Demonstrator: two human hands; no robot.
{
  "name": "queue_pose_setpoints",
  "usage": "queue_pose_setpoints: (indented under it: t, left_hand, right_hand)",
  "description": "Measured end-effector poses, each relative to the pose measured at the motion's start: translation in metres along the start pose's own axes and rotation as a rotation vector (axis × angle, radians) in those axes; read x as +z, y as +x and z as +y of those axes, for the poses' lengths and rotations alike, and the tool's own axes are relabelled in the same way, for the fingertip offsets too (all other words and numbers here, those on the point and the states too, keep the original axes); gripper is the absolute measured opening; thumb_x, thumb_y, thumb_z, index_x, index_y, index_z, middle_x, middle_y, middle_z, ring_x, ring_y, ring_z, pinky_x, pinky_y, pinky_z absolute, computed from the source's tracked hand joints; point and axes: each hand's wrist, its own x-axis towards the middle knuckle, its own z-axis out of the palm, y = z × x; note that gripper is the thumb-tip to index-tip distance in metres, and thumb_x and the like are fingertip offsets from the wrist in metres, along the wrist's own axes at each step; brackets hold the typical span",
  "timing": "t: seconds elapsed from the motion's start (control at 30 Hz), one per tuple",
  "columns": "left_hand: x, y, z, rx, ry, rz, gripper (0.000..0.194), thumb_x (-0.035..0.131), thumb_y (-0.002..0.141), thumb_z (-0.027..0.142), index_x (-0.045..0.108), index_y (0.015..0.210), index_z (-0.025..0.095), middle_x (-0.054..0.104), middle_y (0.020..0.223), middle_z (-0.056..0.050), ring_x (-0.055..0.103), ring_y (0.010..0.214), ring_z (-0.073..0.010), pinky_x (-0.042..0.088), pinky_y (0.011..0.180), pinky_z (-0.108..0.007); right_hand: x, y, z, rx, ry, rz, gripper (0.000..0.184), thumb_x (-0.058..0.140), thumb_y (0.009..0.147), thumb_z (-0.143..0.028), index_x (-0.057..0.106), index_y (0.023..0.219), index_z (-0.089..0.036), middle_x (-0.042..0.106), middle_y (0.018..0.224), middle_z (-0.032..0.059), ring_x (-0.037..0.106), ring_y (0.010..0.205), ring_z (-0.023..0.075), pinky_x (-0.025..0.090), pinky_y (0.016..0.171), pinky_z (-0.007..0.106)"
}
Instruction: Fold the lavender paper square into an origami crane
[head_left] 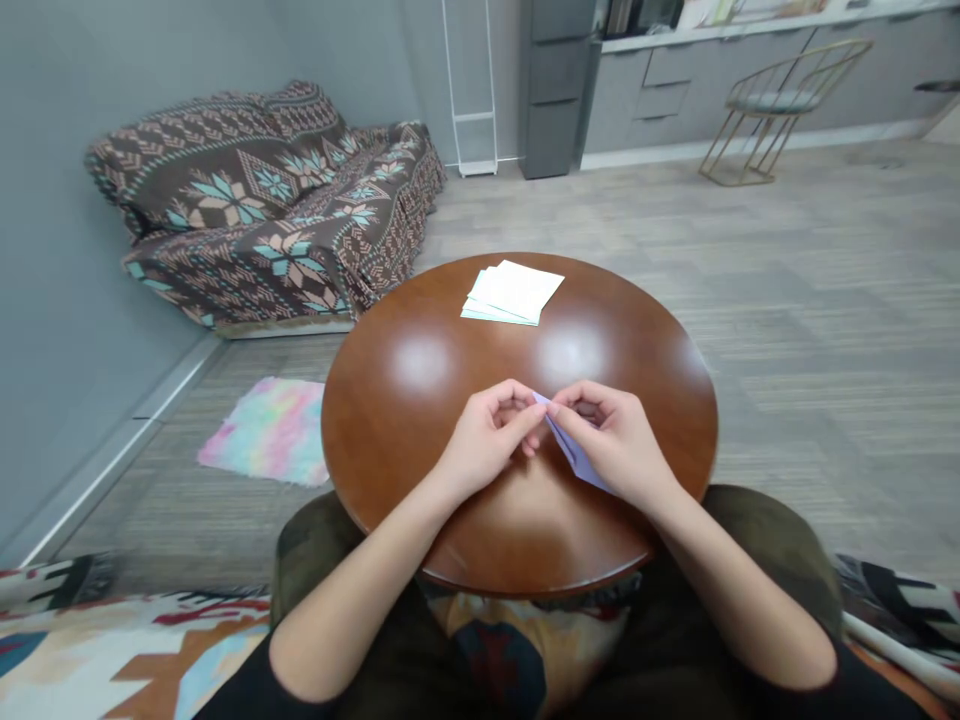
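At the far left a grey wall point(67, 200) runs back into the room, with a patterned cloth point(202, 650) in cream, brown and red low in the corner; beyond it stands a sofa point(285, 220) under a dark cover with star shapes in turquoise and pale pink; in front of the sofa a fluffy pastel rug point(270, 430) lies on the grey floor point(825, 320), its right end reaching to the edge of the desk as seen from here; the round brown desk point(405, 440) fills the middle, glossy, with patches of light on its top; over its near half the left hand point(484, 435) is closed in a pinch, thumb and fingers clamped on the upper tip of a folded purple paper point(574, 455); behind that hand, near the far rim, several pale sheets point(514, 292) lie in a loosely fanned pile, white on top with light green edges below; a narrow white frame point(474, 100) stands against the back wall; the purple paper slants down to the right between the two hands, above the desk; the right hand point(619, 440) is clamped on it too, its thumb just beside the left thumb, its palm hiding part of the sheet; farther back are a tall grey unit point(559, 90), grey cabinets point(682, 90) and, rightmost, a gold wire chair point(772, 110).
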Motion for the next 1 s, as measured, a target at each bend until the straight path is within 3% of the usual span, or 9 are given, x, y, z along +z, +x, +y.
queue_pose_setpoints:
  t: [0.17,0.27,0.4,0.5,0.67,1.0]
  left_hand:
    - [0.001,0.001,0.002,0.038,-0.056,0.068,0.029,0.075,0.086,0.040,0.060,0.084,0.016,0.063,0.063,0.002,0.060,0.053,-0.0100,0.052,0.055,-0.022]
    - [0.000,0.002,0.001,0.074,-0.122,0.162,0.029,0.076,0.085,0.040,0.060,0.084,0.016,0.066,0.064,0.002,0.062,0.054,-0.0099,0.054,0.057,-0.021]
    - [-0.002,0.003,-0.003,0.091,-0.159,0.225,0.027,0.076,0.085,0.038,0.062,0.083,0.015,0.068,0.065,0.000,0.064,0.056,-0.0102,0.056,0.058,-0.021]
    - [-0.003,0.003,-0.003,0.070,-0.165,0.219,0.027,0.076,0.085,0.038,0.064,0.083,0.014,0.069,0.065,-0.001,0.064,0.056,-0.0100,0.056,0.058,-0.021]
    - [-0.002,0.002,-0.002,-0.024,-0.150,0.102,0.027,0.083,0.079,0.035,0.068,0.079,0.012,0.072,0.068,-0.003,0.067,0.060,-0.0114,0.058,0.061,-0.021]
    - [-0.003,0.004,-0.006,-0.068,-0.219,0.155,0.028,0.086,0.074,0.032,0.067,0.067,0.013,0.073,0.065,-0.004,0.069,0.058,-0.0117,0.057,0.061,-0.021]
  right_hand:
    - [-0.003,-0.003,-0.009,0.015,-0.013,-0.106,0.021,0.066,0.092,-0.038,0.069,0.088,-0.018,0.069,0.075,0.0016,0.059,0.066,0.0158,0.045,0.062,0.027]
    - [-0.006,-0.004,-0.015,0.092,-0.073,-0.160,0.021,0.073,0.085,-0.035,0.070,0.100,-0.019,0.070,0.083,0.0008,0.059,0.066,0.0154,0.045,0.060,0.027]
    - [-0.009,-0.002,-0.012,0.089,-0.098,-0.151,0.014,0.072,0.084,-0.030,0.070,0.090,-0.017,0.066,0.076,-0.0009,0.055,0.065,0.0140,0.040,0.059,0.026]
    - [-0.010,-0.001,-0.007,0.063,-0.072,-0.159,0.014,0.069,0.086,-0.030,0.071,0.085,-0.016,0.063,0.071,-0.0017,0.051,0.064,0.0128,0.036,0.059,0.026]
    - [-0.011,0.001,-0.007,0.064,-0.062,-0.170,0.019,0.068,0.088,-0.032,0.072,0.082,-0.015,0.062,0.069,-0.0011,0.048,0.062,0.0122,0.034,0.058,0.026]
    - [-0.010,0.003,-0.002,0.107,-0.039,-0.226,0.018,0.067,0.087,-0.030,0.069,0.076,-0.015,0.068,0.071,0.0012,0.056,0.066,0.0149,0.039,0.063,0.027]
